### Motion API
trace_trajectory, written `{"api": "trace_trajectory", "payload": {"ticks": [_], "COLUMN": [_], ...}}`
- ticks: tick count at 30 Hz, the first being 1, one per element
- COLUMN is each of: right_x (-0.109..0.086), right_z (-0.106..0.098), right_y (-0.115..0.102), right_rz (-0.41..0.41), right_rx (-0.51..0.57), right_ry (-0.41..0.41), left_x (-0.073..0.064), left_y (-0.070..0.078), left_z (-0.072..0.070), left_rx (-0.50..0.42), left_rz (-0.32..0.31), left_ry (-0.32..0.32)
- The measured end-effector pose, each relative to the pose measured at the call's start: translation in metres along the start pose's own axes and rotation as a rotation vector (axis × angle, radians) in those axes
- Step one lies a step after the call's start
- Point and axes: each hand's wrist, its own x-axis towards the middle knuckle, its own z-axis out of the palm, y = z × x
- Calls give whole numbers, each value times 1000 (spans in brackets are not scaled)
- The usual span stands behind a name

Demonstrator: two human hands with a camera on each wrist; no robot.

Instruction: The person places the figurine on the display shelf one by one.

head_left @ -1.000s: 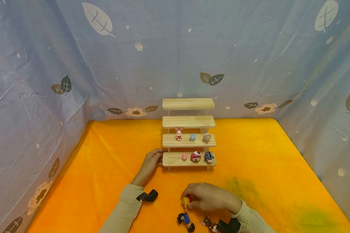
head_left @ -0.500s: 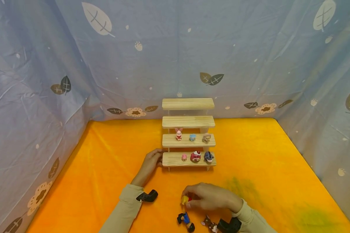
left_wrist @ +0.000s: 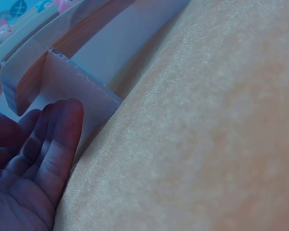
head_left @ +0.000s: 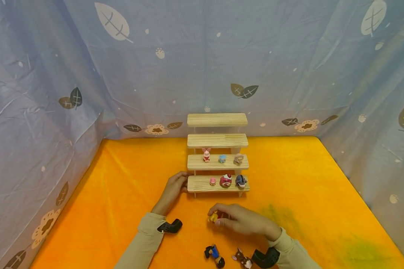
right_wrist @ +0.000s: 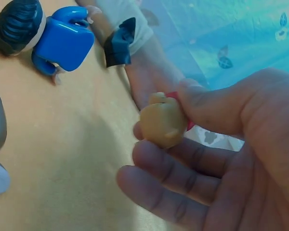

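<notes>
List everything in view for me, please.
Cloth: 1, orange, underneath
Curtain: count unclear, blue-grey, back and sides
Stepped shelf: 1, pale wood, on cloth
Lower figurines: 3, pink, red, grey, lowest step
Upper figurines: 3, pink, blue, beige, next step up
Loose figurines: 2, blue and brown, on cloth
Held figurine: 1, yellow and red, in right fingers
Wrist devices: 2, black, worn
Sleeves: 2, beige, worn
Left hand: 1, at shelf's left end
Right hand: 1, over cloth

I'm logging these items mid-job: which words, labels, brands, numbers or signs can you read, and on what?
None can be read.
Curtain: only printed leaves, flowers and paws.
Stepped shelf: wood grain only.
Yellow figure in the right hand, blue-topped figure: no lettering visible.
Black wrist devices: any marking too small to read.
</notes>
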Motion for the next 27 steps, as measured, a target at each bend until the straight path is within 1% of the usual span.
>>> {"api": "trace_trajectory", "payload": {"ticks": [5,9,11,16,21,25,27], "right_x": [0,0,0,-1,-2,-3,-4], "right_z": [-1,-3,-4,-6,-8,-10,-10], "right_y": [1,1,1,-1,-2,-1,0], "right_rz": [-3,-26,-17,15,-8,-58,-56], "right_rx": [44,37,30,45,70,26,1], "right_ry": [64,118,141,178,202,216,224], "left_x": [0,1,1,0,0,1,1], "left_y": [-1,0,0,1,1,1,1], "left_z": [0,0,1,1,1,0,0], "left_rx": [12,17,16,17,21,24,21], "left_rz": [-2,-11,-16,-20,-23,-18,-17], "left_ry": [8,14,16,22,22,20,19]}}
